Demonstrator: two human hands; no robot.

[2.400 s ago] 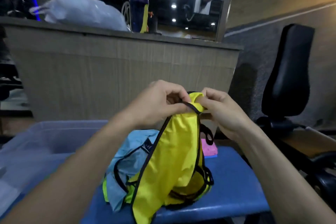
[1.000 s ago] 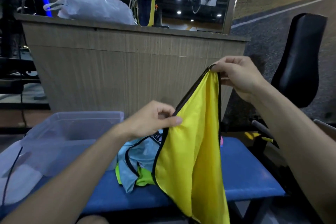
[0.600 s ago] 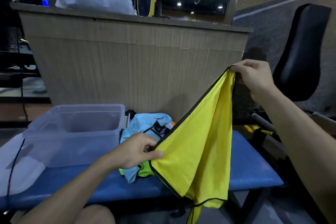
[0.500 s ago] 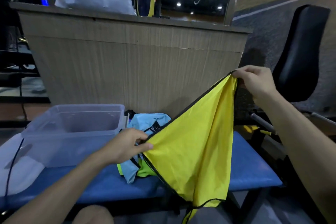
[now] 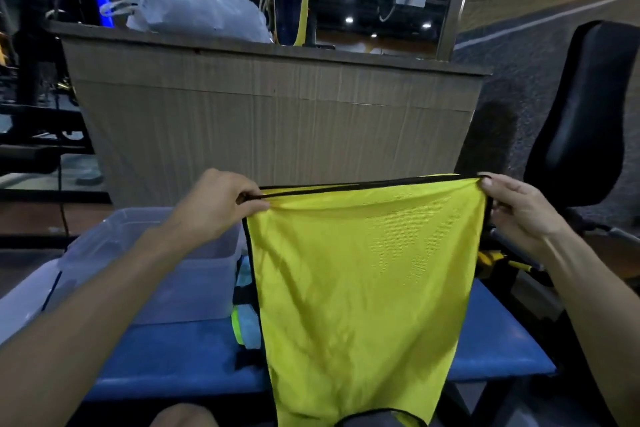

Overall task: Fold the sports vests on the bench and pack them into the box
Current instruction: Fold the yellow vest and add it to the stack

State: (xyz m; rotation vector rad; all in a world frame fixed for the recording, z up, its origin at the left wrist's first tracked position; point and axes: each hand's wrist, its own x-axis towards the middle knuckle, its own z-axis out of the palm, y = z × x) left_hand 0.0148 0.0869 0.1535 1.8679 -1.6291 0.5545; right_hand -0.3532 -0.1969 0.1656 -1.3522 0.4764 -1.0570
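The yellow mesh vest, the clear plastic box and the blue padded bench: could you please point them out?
yellow mesh vest (image 5: 363,281), head view, front panel
clear plastic box (image 5: 194,291), head view, near wall
blue padded bench (image 5: 166,354), head view, bare top

Two bare forearms, no sleeves in view; left hand (image 5: 216,204), right hand (image 5: 519,210), no rings

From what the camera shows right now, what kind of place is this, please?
Probably a gym. The person holds a yellow sports vest over a blue padded bench, a black padded exercise-machine seat stands to the right, and a shaker bottle sits on the wooden counter behind.
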